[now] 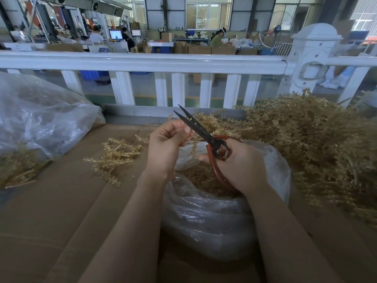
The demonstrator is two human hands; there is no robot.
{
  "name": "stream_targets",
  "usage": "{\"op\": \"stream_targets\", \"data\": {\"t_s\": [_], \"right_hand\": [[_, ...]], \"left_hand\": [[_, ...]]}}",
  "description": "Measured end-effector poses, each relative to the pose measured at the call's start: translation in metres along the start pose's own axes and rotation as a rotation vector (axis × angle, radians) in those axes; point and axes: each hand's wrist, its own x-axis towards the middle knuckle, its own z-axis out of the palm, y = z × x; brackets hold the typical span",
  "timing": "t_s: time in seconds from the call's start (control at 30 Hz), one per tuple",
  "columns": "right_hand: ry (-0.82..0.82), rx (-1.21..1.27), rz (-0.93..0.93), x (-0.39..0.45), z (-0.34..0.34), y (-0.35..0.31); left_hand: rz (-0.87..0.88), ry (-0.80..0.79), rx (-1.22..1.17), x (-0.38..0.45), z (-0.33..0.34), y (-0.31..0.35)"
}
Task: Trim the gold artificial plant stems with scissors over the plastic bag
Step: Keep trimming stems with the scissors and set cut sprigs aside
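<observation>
White railing [142, 63] before bright factory windows [208, 13]

A work surface covered with flattened brown cardboard [67, 201] is seen. An open clear plastic bag [214, 221] partly filled with gold trimmings is set on it. Left of this bag a small loose bunch of gold stems [114, 156] is laid; farther left a second clear bag [36, 119] is rested. Right of the open bag a large heap of gold stems [316, 144] is piled.
</observation>
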Motion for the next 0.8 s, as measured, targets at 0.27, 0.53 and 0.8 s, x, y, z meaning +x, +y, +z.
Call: {"op": "stream_targets", "data": {"t_s": [0.27,0.53,0.8], "right_hand": [[0.034,0.008,-0.017,-0.0011,-0.0005,-0.0002],[0.031,0.039,-0.017,-0.0026,0.0014,0.0009],[0.040,0.108,-0.002,-0.0029,0.0005,-0.0020]], "left_hand": [[0.071,-0.038,0.070,-0.0004,-0.0008,-0.0014],[0.067,-0.062,0.058,0.0006,-0.0009,-0.0036],[0.076,-0.102,0.050,0.0013,0.0007,-0.0034]]}}
